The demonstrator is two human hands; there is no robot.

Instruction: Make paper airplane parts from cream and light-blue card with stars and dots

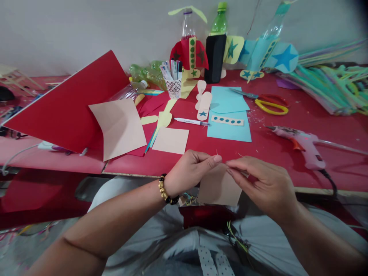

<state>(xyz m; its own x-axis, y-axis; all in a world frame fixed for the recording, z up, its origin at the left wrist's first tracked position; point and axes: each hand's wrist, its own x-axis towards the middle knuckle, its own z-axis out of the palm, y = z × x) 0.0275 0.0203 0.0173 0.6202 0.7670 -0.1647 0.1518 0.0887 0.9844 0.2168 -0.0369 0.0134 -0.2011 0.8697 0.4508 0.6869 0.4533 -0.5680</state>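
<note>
Left hand point(194, 170): closed, thumb and forefinger pinching the top edge of a beige card point(220, 188). Right hand point(267, 186): also gripping that edge a bit further right, thumb and fingertips nipped together; exact contact is hidden under the digits on both sides. The card hangs below the fingertips, in front of the near edge of the red table point(267, 151), above the lap point(135, 234). Step in hand, my read: working the card by hand at its top edge, hands close but apart, no tool in either. Can't tell if that's folding, curling or just squaring it up. Next move calls for even pressure from both pinches so the card doesn't buckle, and for good sight of that edge. Just beyond the hands: a beige square point(170, 140) flat near the left, a pen point(192, 121) behind it, a dotted strip point(227, 120) on a blue sheet point(228, 133). Right: glue gun point(306, 145) lying on its side, scissors point(255, 97) further back. Far left: a bigger beige sheet point(123, 128) leans on a red board point(77, 103). At the back: red point(188, 51) and blue point(263, 53) bottle models, upright and tilted respectively.
</note>
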